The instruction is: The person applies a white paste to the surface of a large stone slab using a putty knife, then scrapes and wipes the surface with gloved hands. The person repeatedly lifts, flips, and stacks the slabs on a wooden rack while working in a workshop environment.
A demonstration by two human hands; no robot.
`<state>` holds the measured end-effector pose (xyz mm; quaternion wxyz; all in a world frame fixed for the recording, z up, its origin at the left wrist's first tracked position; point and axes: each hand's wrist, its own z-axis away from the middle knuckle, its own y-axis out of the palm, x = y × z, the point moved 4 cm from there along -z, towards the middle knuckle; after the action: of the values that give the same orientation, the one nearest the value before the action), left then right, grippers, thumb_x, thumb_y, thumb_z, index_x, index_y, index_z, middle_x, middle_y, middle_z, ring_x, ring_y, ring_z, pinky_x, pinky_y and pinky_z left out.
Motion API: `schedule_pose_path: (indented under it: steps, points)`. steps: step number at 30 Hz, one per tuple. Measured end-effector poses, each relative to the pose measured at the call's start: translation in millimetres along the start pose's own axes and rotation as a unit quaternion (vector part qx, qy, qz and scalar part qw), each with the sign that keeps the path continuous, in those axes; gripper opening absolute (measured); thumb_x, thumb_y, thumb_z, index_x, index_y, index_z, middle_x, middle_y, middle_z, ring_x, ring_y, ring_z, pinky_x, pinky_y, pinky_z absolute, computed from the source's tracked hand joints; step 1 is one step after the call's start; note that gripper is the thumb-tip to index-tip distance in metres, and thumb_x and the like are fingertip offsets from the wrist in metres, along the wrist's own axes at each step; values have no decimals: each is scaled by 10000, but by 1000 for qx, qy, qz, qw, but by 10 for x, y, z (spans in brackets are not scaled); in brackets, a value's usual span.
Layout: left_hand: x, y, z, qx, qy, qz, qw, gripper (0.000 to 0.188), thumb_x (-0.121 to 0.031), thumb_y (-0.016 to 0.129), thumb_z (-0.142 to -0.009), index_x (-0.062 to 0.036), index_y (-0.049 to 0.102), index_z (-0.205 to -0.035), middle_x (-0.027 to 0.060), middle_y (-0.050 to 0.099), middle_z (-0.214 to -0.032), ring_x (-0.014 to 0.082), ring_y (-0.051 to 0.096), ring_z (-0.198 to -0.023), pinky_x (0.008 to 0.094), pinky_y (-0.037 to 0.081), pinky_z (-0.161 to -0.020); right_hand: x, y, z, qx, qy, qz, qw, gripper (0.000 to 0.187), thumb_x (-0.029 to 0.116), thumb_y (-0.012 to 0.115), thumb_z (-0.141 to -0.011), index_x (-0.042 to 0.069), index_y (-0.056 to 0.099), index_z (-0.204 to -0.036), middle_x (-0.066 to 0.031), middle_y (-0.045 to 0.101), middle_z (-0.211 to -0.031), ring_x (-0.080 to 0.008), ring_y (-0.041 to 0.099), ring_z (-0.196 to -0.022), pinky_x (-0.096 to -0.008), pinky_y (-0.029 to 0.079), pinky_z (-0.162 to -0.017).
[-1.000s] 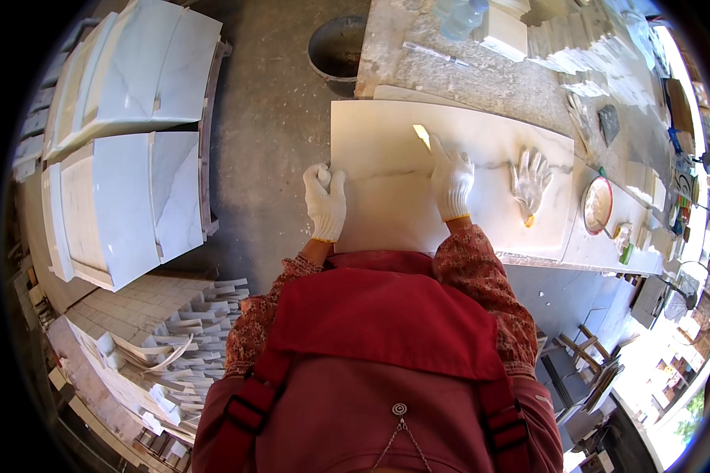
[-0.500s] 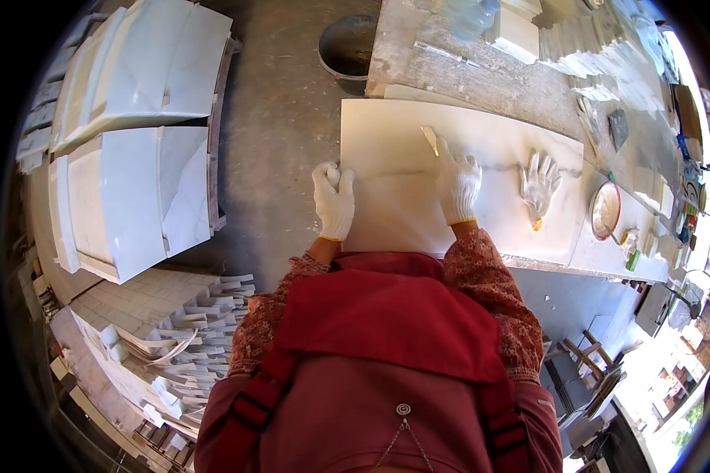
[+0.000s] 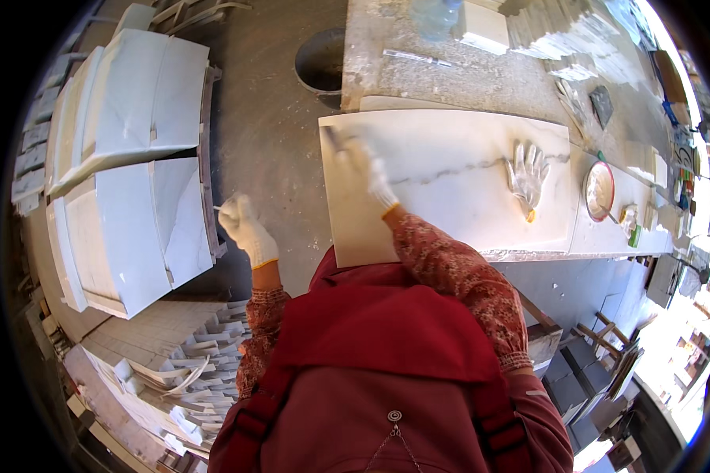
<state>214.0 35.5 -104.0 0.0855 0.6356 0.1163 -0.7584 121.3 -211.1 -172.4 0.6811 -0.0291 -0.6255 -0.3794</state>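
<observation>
My right hand (image 3: 363, 167), in a white knit glove, is over the far left corner of a pale marble slab (image 3: 442, 209) with a grey vein. Motion smears it, along with the thin scraper (image 3: 333, 139) it holds. Off the slab's left edge, my gloved left hand (image 3: 247, 229) hangs in the air with fingers curled together; a small pale tip sticks out from them, too small to name. An empty white glove (image 3: 527, 175) lies flat on the right part of the slab.
Stacked marble pieces (image 3: 146, 225) stand at the left. A round bucket (image 3: 321, 63) is on the floor beyond the bench (image 3: 371, 79). Right of the slab sits a red-rimmed bowl (image 3: 598, 191) with white paste. Several cut strips (image 3: 213, 347) lie at the lower left.
My right hand has swept left across the slab with the scraper. My left hand has left the slab's edge, moving left and nearer to me. The view has shifted slightly.
</observation>
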Motion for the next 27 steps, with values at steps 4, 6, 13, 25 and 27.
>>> schedule_pose_path:
  steps: [4,6,13,25,27]
  points:
    - [-46,-340,-335,-32,37,15,999,223,-145,693,-898,-80,552,-1058,20,550,-979,119,546,-851,258,467,-731,284,935,238,136,-11,242,961,311,137,604,-967,22,589,-1256,-156,656,-1179,-284,633,-1090,-329,487,-957]
    - [-102,-375,-340,-34,33,23,999,190,-139,688,-900,-90,551,-1022,14,547,-957,116,540,-830,256,457,-716,368,733,268,75,-143,262,951,304,130,612,-961,29,592,-1247,-186,645,-1164,-307,624,-1097,-329,477,-969]
    - [-44,-641,-237,-87,-31,5,996,250,-102,668,-890,-152,432,-823,-19,501,-823,84,467,-701,242,406,-635,1025,-1410,-69,-337,-135,370,855,127,142,553,-983,19,577,-1006,-161,574,-1177,-245,578,-1042,-367,502,-871]
    - [-414,192,-230,105,13,44,993,254,-137,676,-914,-56,564,-1127,46,581,-1079,150,589,-974,306,505,-849,282,904,837,247,165,274,915,255,248,591,-964,25,622,-1082,-146,678,-913,-264,666,-847,-371,511,-822]
    - [-487,363,-189,187,52,34,980,286,-133,652,-933,-24,552,-1178,103,599,-1212,192,604,-1082,322,516,-902,286,552,898,222,166,205,938,239,234,557,-993,4,604,-1038,-121,692,-947,-201,676,-853,-339,531,-793]
